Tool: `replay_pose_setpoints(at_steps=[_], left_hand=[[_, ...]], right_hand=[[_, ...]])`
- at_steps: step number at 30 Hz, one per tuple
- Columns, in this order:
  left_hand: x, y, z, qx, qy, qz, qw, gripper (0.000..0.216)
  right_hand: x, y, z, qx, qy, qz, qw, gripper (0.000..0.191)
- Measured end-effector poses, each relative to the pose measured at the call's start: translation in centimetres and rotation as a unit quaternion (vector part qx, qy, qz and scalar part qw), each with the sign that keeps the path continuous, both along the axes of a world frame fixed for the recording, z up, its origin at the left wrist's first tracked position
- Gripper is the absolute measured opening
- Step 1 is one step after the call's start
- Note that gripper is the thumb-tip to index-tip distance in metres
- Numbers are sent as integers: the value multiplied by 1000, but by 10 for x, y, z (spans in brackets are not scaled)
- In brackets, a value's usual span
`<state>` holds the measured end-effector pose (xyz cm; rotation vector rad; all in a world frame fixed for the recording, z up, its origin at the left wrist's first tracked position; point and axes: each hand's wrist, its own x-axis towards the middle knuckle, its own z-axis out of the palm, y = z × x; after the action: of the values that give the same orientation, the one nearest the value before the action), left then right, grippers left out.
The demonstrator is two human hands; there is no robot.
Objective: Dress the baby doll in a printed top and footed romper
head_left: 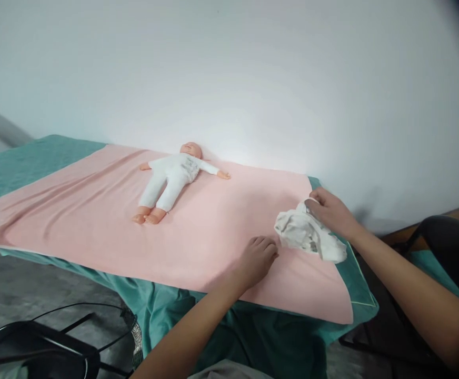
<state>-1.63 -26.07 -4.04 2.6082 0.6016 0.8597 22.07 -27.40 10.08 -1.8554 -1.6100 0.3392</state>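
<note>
A baby doll (pixel 173 179) in a white suit lies on its back on a pink sheet (pixel 95 221), arms spread, head toward the wall. My right hand (pixel 331 211) grips the top of a crumpled white patterned cloth (pixel 307 236) lying near the sheet's right end. My left hand (pixel 258 259) rests on the pink sheet just left of the cloth, fingers curled down against the fabric with nothing visible in them.
The pink sheet lies over a teal cover (pixel 36 160) on a table against a white wall (pixel 229 68). A black wire-frame object (pixel 56 342) stands on the floor at lower left. A dark chair (pixel 442 237) sits at right.
</note>
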Motion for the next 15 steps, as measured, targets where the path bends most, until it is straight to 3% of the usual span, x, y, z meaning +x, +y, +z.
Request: replay_pose_setpoints(at_steps=[4,7,11,15], left_hand=[[0,3,27,-100,-164,28,981,28],[-3,10,57,-128,-264,78,953,50],[-13,24,91,-52,-317,144,936,72],[-33,41,111,5,-335,176,926,66]], right_hand=[[-22,15,45,39,126,27,991,18],[-42,29,75,33,141,71,987,21],[-75,48,106,66,92,140,984,27],[-116,56,128,54,60,221,972,30]])
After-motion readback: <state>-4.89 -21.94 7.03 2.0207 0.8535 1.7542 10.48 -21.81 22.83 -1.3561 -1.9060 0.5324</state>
